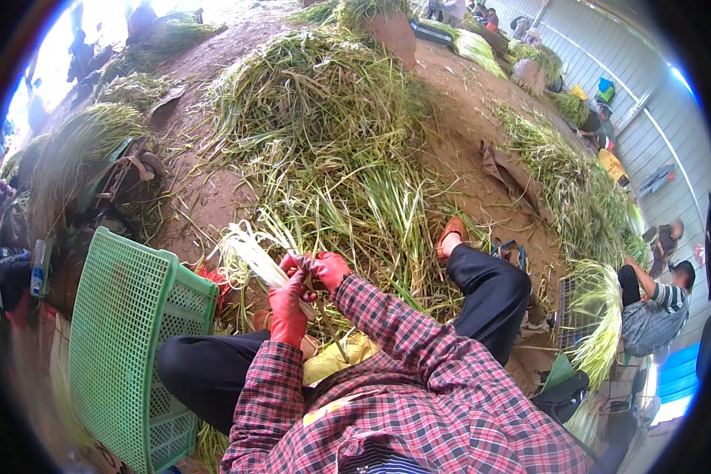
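Note:
My left hand (287,310), in a red rubber glove, is closed around a bunch of pale stalks (254,254). The bunch points up and to the left, its white ends fanned out. My right hand (329,269), gloved in the same red, meets the left hand's fingers just right of the bunch. Its fingers are pinched together, and what lies between them is hidden. Beyond both hands, a loose pile of long green leafy stalks (355,197) covers the ground.
A green plastic crate (126,340) stands on edge by my left knee. Ahead rises a big heap of stalks (316,95). Another long heap (561,182) runs along the right, where a seated person (657,308) is beside a pale green bundle (596,316). Yellow material (341,357) lies between my legs.

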`<action>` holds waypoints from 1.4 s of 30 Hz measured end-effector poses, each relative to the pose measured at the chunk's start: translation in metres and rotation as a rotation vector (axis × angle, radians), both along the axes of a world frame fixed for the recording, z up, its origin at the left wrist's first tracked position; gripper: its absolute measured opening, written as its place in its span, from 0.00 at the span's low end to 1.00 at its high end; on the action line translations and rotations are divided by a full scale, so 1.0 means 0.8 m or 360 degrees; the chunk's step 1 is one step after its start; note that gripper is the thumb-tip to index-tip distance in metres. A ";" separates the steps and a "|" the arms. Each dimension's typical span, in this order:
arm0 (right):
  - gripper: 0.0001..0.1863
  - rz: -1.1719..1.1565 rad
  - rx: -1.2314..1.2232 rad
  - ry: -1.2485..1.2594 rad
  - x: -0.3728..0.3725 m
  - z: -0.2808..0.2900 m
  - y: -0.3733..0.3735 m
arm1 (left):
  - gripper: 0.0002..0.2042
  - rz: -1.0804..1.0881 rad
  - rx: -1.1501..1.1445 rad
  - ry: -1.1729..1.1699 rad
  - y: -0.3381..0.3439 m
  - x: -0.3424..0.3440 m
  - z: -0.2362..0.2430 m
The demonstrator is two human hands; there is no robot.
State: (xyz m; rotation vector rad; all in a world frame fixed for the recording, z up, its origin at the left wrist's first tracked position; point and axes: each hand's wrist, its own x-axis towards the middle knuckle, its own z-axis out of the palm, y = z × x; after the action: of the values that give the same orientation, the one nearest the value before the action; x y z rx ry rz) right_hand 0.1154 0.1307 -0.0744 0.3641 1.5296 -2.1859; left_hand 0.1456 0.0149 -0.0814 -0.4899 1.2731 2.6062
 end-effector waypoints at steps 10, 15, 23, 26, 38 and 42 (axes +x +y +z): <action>0.10 -0.0392 0.0207 0.0400 0.007 -0.037 -0.003 | 0.18 0.0386 0.0039 0.0262 -0.017 -0.022 -0.008; 0.16 0.0089 0.1392 0.1361 0.043 -0.053 0.049 | 0.24 0.0571 -0.0011 0.0316 -0.061 -0.036 0.020; 0.13 0.1794 0.2580 -0.0211 0.125 -0.159 0.204 | 0.22 0.0564 0.0068 0.0265 -0.078 -0.035 0.037; 0.14 0.1894 0.2656 -0.0308 0.130 -0.181 0.233 | 0.23 0.0575 0.0146 0.0419 -0.080 -0.035 0.039; 0.32 0.0841 0.0246 0.0573 0.105 -0.083 0.023 | 0.22 0.0419 0.0436 0.0210 -0.071 -0.055 -0.015; 0.20 0.1071 0.0010 -0.0017 0.138 -0.079 0.001 | 0.21 0.0497 0.0394 0.0174 -0.073 -0.064 -0.032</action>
State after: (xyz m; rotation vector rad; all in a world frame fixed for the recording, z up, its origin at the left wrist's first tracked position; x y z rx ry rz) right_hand 0.2256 0.1314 -0.1377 -0.1309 1.3885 -1.6419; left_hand 0.0945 -0.0439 -0.1069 -0.5446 0.9456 3.0354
